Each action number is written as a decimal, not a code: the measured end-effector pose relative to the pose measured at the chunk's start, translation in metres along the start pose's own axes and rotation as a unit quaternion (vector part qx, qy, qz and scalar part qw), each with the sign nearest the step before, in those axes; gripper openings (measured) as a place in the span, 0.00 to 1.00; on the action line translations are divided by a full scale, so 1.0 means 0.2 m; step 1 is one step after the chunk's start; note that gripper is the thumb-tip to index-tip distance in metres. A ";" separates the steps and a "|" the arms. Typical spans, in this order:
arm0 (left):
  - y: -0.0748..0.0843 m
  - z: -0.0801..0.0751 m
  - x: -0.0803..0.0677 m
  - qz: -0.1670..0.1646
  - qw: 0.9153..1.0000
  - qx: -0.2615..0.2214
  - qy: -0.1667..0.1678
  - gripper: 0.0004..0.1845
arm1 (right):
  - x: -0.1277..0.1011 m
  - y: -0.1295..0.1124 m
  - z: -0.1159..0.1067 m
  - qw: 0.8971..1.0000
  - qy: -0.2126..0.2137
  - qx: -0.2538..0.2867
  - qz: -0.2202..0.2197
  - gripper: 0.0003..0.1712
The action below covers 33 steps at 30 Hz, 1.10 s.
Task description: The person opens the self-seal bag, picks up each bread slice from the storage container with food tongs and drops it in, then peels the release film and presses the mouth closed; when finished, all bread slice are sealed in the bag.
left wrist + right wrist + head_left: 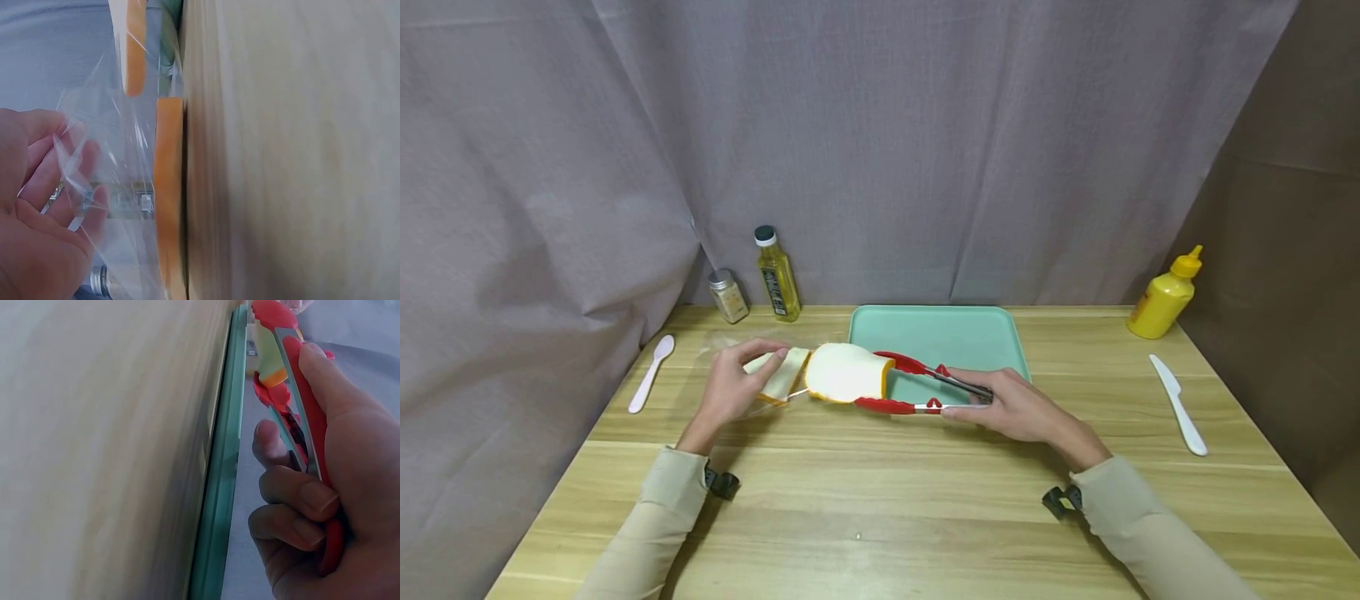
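Note:
My right hand grips red-tipped metal tongs, and the tongs pinch a slice of white bread with an orange crust just left of the teal tray. The right wrist view shows my fingers curled round the tongs. My left hand holds a clear plastic bag with more bread slices in it. In the left wrist view the bag film lies over my fingers, beside a slice's crust.
A white spoon lies at the table's left edge and a white knife at the right. An oil bottle and a spice jar stand at the back left, a yellow squeeze bottle at the back right.

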<state>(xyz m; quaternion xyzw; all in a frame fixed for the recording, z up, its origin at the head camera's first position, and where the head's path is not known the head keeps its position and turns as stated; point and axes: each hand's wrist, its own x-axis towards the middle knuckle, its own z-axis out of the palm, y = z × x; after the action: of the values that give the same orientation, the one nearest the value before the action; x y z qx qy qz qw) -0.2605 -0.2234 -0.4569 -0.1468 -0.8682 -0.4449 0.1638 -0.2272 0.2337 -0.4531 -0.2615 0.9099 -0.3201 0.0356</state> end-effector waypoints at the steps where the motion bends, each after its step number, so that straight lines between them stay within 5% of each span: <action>1: 0.00 0.00 0.00 -0.001 1.000 0.001 -0.003 0.10 | 0.00 0.00 0.00 1.000 0.000 -0.002 -0.002 0.45; 8: 0.00 0.01 0.00 0.003 1.000 -0.002 -0.022 0.10 | 0.03 -0.03 0.03 1.000 -0.003 -0.018 -0.007 0.43; 33: 0.01 -0.03 0.01 -0.013 0.998 -0.053 0.026 0.12 | 0.16 -0.04 0.08 1.000 -0.006 0.018 0.006 0.45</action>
<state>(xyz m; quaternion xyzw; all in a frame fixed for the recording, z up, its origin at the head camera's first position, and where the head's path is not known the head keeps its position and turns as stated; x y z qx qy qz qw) -0.2609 -0.2277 -0.4519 -0.1323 -0.8405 -0.4964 0.1722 -0.2479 0.2026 -0.4579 -0.2574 0.9052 -0.3347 0.0477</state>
